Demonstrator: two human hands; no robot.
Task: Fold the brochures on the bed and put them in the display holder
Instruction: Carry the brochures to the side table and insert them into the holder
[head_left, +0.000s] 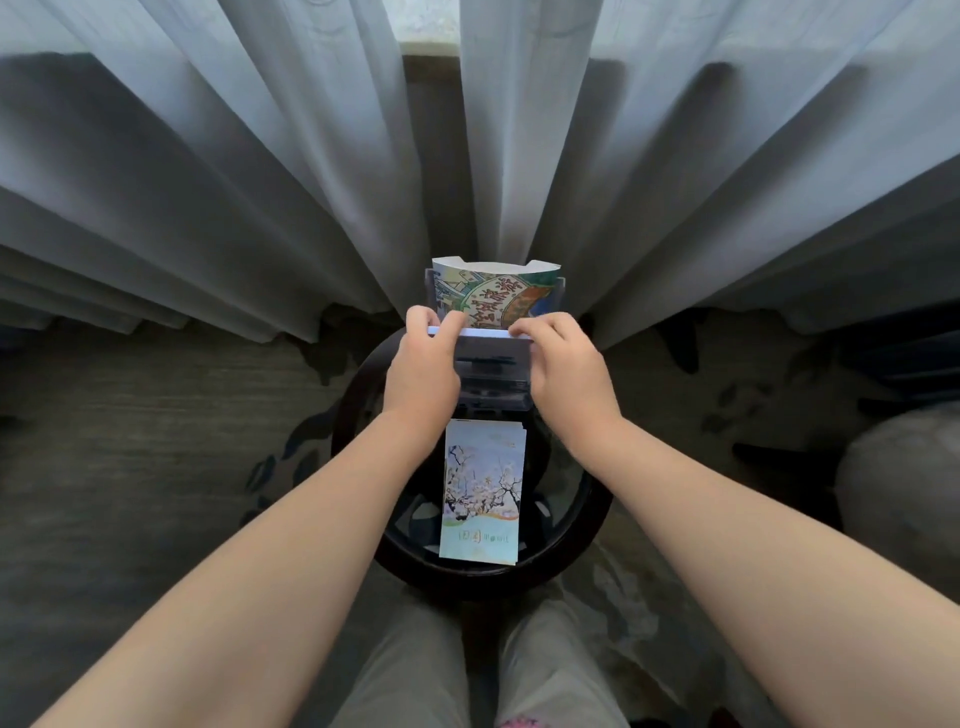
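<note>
A clear display holder (491, 376) stands at the far side of a small round dark table (571, 535). A colourful green and orange brochure (496, 293) stands curved in its back slot. My left hand (423, 358) and my right hand (563, 364) pinch the left and right ends of a folded brochure (488, 332), of which only the white top edge shows, at the holder's front slot. A stack of folded brochures (483, 493) with a blossom-tree cover lies flat on the table, nearer me.
Long grey curtains (260, 182) hang right behind the table. Patterned carpet (156, 441) covers the floor around it. A grey rounded seat (904, 488) sits at the right edge. My legs (467, 675) are below the table's near rim.
</note>
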